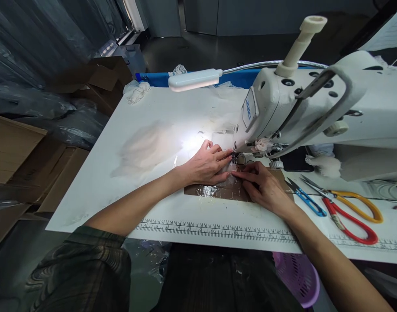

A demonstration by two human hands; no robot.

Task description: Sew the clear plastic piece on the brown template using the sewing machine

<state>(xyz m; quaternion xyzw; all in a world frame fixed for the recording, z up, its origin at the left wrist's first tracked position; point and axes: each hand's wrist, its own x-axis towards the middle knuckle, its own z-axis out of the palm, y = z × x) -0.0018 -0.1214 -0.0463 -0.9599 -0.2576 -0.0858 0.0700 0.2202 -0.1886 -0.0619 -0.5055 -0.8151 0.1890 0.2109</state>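
A white sewing machine [315,108] stands at the right of a white table [120,173]. Under its needle lies a clear plastic sheet [224,187] over a brown patch of the tabletop. My left hand [206,164] lies flat on the sheet just left of the presser foot [239,159], fingers stretched toward it. My right hand [261,185] presses on the sheet in front of the foot, fingers extended and together. Neither hand grips anything.
Scissors with red and yellow handles [350,212] and blue thread snips [307,199] lie right of my right hand. A lamp [195,79] shines on the table. A ruler strip [217,229] runs along the front edge. Cardboard boxes [26,160] stand left; a purple basket [298,277] sits below.
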